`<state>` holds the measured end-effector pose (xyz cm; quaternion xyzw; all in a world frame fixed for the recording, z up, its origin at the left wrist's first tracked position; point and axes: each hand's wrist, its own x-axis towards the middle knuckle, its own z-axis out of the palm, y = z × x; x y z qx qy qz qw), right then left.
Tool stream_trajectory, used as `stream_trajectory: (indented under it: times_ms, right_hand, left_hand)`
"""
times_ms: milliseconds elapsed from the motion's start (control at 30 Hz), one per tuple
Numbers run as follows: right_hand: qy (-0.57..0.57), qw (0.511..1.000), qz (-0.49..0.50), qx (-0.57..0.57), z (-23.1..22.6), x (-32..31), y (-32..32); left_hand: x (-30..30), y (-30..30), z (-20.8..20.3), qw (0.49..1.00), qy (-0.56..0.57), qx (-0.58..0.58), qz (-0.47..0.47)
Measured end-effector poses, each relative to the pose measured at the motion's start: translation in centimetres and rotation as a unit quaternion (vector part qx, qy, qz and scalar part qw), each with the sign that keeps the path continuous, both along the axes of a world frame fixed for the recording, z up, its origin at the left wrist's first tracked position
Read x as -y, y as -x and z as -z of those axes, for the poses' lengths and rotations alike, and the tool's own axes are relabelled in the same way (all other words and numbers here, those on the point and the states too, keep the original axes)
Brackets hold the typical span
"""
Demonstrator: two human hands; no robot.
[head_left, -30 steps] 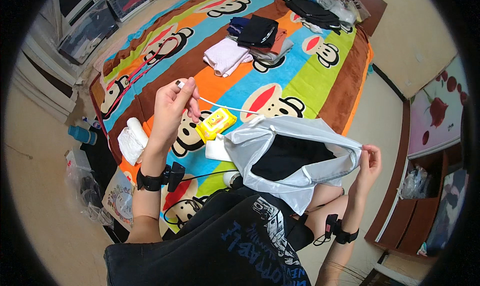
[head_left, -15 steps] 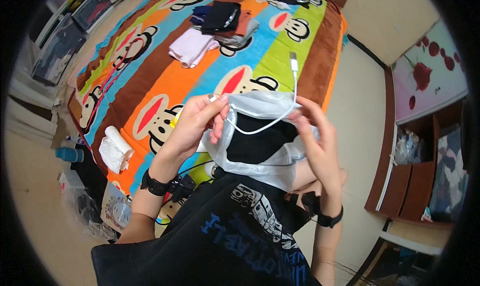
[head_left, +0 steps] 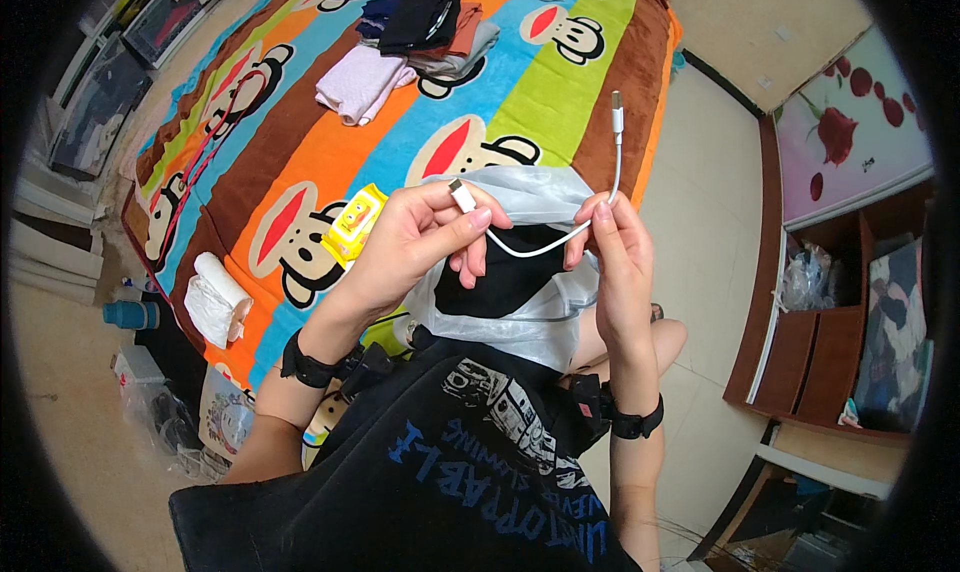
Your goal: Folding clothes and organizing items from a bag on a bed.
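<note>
A short white USB cable [head_left: 524, 254] is stretched between my hands in a shallow loop. My left hand [head_left: 425, 234] pinches it just behind its small plug, thumb against fingers, and the metal tip points up and away. My right hand [head_left: 618, 262] grips the cable near the other end, and the larger plug stands upright above my fingers. Below both hands, a thin white bag [head_left: 515, 337] lies over my lap with its mouth spread. Black material [head_left: 490, 290] shows inside the bag; its kind I cannot make out.
A striped blanket [head_left: 330, 137] with monkey faces covers the bed ahead. On it lie folded clothes [head_left: 425, 22], a yellow soft pack [head_left: 355, 224] and a white roll [head_left: 217, 302]. A blue bottle [head_left: 132, 315] stands at left; brown shelves [head_left: 800, 362] stand at right.
My right hand has closed on the cable and moved slightly down, where its fingers were spread by the bag before. The larger plug now stands farther right. The yellow pack is now more visible.
</note>
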<state>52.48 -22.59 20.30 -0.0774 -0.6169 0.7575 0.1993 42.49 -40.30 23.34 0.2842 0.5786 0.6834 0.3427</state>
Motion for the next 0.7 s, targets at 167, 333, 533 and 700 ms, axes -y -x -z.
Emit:
stream_trajectory:
  times_ms: [167, 333, 533, 700]
  right_hand:
    - [0.01, 1.0, -0.014, 0.012, 1.3, 0.0, 0.5]
    - [0.02, 0.999, -0.023, 0.026, 1.4, 0.3, 0.5]
    - [-0.026, 0.996, -0.082, 0.033, 2.0, 0.0, 0.6]
    - [-0.112, 0.991, 0.067, 0.009, 3.7, -1.5, -0.1]
  left_hand:
    - [-0.2, -0.4, -0.8, 0.999, 0.022, -0.035, 0.025]
    - [0.3, -0.5, -0.8, 0.996, 0.036, -0.074, 0.034]
    - [3.1, 2.2, 1.3, 0.988, 0.088, -0.115, -0.056]
    - [11.0, 8.4, 7.7, 0.956, 0.155, -0.09, -0.234]
